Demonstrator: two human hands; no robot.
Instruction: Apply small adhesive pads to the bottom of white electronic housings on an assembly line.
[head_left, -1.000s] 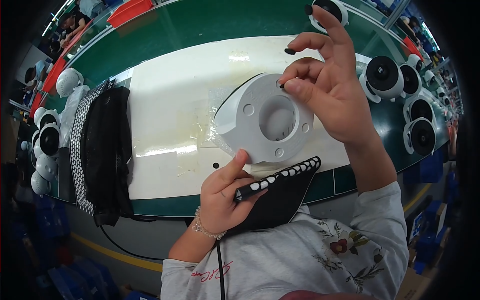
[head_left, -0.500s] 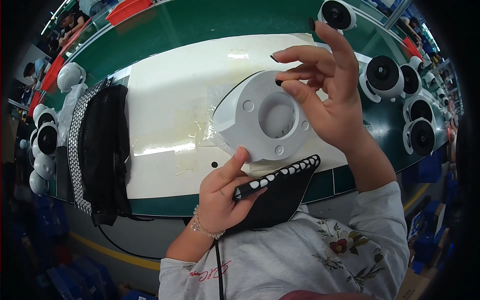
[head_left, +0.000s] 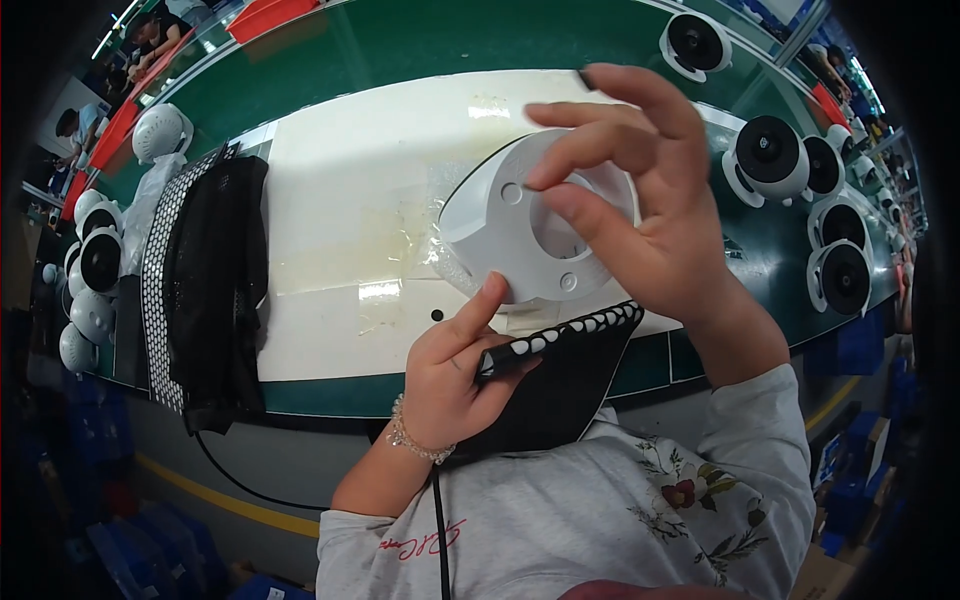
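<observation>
A white rounded plastic housing lies on the white work mat, its flat side with a large round opening and small round recesses facing up. My left hand is closed around a bent black sheet with white round spots; its index fingertip touches the near edge of the housing. Over the housing, my right hand has thumb and index finger pinched beside one recess, the other fingers raised and slightly blurred. Whatever the pinch holds is hidden. A small black disc rests on the mat left of the housing.
The white mat covers part of the green table. At left lies a black mesh bundle with a white-spotted strip. White round devices with black fronts stand along both sides. Co-workers and red bins are beyond.
My right hand has come down and left toward the housing's recess; the dark piece earlier at its pinch no longer shows clearly. The whole view has shifted slightly. My left hand keeps its hold.
</observation>
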